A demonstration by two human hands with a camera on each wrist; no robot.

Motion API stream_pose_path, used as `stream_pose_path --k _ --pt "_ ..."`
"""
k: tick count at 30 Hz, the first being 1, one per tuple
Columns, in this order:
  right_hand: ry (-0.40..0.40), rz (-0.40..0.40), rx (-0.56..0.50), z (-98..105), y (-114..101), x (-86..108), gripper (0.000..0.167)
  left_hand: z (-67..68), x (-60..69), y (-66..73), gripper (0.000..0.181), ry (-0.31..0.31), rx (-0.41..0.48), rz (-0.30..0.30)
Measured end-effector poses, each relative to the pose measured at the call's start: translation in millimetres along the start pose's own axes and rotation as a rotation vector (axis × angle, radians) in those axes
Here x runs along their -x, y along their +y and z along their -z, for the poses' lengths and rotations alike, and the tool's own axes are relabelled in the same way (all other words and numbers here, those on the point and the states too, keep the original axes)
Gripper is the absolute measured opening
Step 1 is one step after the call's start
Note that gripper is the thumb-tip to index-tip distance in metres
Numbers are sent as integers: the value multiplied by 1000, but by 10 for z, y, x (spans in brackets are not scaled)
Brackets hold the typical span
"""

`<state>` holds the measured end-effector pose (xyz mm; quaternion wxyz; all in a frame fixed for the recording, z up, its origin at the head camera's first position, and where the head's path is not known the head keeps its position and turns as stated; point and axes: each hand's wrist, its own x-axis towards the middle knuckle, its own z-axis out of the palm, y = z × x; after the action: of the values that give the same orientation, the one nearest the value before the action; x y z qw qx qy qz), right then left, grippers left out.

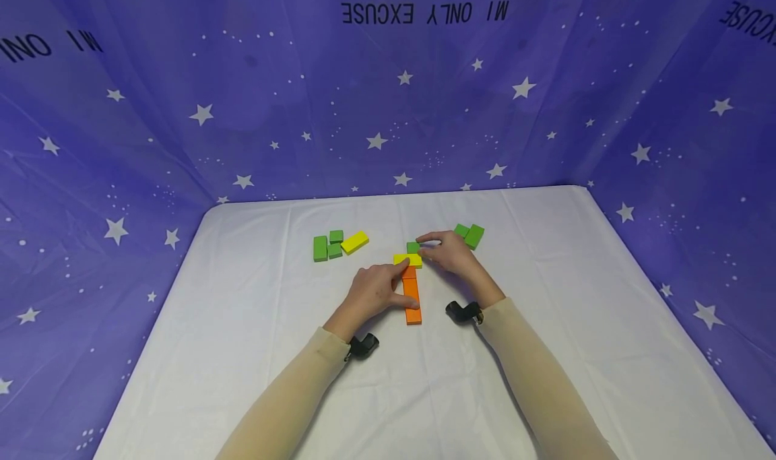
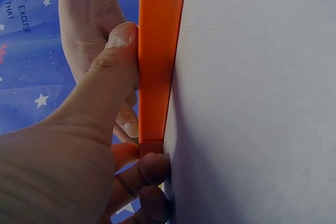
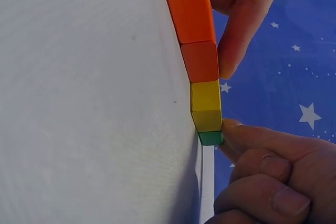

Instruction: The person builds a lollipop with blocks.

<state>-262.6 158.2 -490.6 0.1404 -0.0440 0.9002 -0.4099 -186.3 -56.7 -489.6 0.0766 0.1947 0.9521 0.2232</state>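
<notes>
1. Block row: located mid-table on the white tablecloth [image 1: 545, 278]. From the person outward, a long orange block [image 1: 411, 290], a short orange block [image 1: 410, 273], a crosswise yellow block [image 1: 415, 261] and a small green block [image 1: 413, 248] lie flat, each touching the next.
2. Left hand [image 1: 374, 289]: positioned over the orange blocks. Thumb and index finger are spread apart; the thumb rests on the long orange block, and the index fingertip reaches the crosswise yellow block.
3. Right hand [image 1: 451, 252]: positioned at the small green block. Thumb and index fingertips are slightly apart at its right end; whether they pinch it cannot be told. The remaining fingers are curled.
4. Left group: an oblong green block [image 1: 320, 248], two green cubes [image 1: 336, 236] and a slanted yellow block [image 1: 355, 243].
5. Right group: two green blocks [image 1: 475, 237], beside the right hand.
6. Background: a blue-purple star-print curtain [image 1: 339, 130] borders the table.
</notes>
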Motion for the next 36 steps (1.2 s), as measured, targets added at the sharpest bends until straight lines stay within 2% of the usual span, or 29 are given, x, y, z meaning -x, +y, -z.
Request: stream_pose_path --k 10,15,19,25,32,36 --pt "23 22 -3 19 22 -1 42 2 -4 9 102 -4 -4 5" --pt "40 -18 -39 83 21 7 43 7 -5 18 102 -13 0 15" --pt "55 -31 -89 186 24 29 46 8 -4 21 102 -10 -4 13" --pt "104 -2 -157 405 78 76 50 12 -6 13 103 -7 -4 9" --pt "167 1 -197 627 234 104 54 -7 -13 -2 103 -4 17 12" --pt "181 -30 -218 693 335 104 55 -18 -6 -9 104 -4 19 10"
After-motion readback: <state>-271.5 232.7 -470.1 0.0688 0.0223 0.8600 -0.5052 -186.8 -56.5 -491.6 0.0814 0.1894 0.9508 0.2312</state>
